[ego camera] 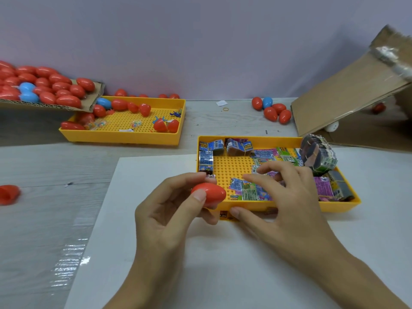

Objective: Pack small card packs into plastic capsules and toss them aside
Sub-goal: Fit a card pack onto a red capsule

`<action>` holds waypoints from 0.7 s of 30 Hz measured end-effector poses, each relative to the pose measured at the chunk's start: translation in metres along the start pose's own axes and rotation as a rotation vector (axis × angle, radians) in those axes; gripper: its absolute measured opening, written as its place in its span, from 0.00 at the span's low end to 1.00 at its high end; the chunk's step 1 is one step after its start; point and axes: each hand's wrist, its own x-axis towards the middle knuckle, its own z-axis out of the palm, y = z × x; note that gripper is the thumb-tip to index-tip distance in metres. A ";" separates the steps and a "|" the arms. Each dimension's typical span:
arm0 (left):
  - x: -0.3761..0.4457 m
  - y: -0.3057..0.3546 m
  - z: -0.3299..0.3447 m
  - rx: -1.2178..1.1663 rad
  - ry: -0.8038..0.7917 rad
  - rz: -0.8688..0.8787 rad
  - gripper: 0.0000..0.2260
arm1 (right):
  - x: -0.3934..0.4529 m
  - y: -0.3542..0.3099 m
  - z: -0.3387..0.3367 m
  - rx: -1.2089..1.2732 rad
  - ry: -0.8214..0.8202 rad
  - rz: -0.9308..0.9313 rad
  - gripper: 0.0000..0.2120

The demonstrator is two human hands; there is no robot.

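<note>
Grey wood-grain table [33, 166] against a plain lilac wall, white sheet [200, 264] laid on the table under both hands. Landmark: near yellow tray [289, 207], pegged floor, sitting on the sheet's far right part.

Left hand [169, 210] just left of that tray's near-left corner, thumb and fingers curled round a red capsule [210, 194]; capsule looks closed, its tip overlapping the tray's left wall. Right hand [287, 204] over the tray's near half, fingers spread and relaxed above loose card packs [245, 190], thumb at the tray's front wall. Contact with any pack: cannot tell, fingers blurred; nothing visibly held.

More packs inside the tray: blue ones [206, 157] along the left wall and far-left corner, mixed pink/green ones across the middle and right. Banded bundle of packs [317, 156] perched on the far-right rim.

Second yellow tray [124, 137] is far left of the landmark, holding red capsules, one blue, open red halves and small bagged toys. Cardboard flap [44, 105] overhangs its left end, piled with red capsules and a couple of blue ones [26, 88]. Small cluster of red and blue capsules [273, 109] on the table beyond the landmark tray. Open cardboard box [347, 94] to the far right of it. Lone red capsule half [9, 194] at the table's left edge, well away from the tray.
</note>
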 end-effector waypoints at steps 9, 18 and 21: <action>0.000 -0.001 -0.002 0.010 -0.010 -0.014 0.10 | -0.003 0.007 -0.008 0.101 -0.061 -0.002 0.06; -0.005 0.000 0.004 -0.005 -0.100 -0.031 0.11 | -0.002 -0.011 -0.039 0.938 0.018 0.235 0.08; -0.006 0.003 0.006 0.005 -0.138 -0.034 0.09 | -0.006 -0.016 -0.039 1.099 -0.094 0.361 0.14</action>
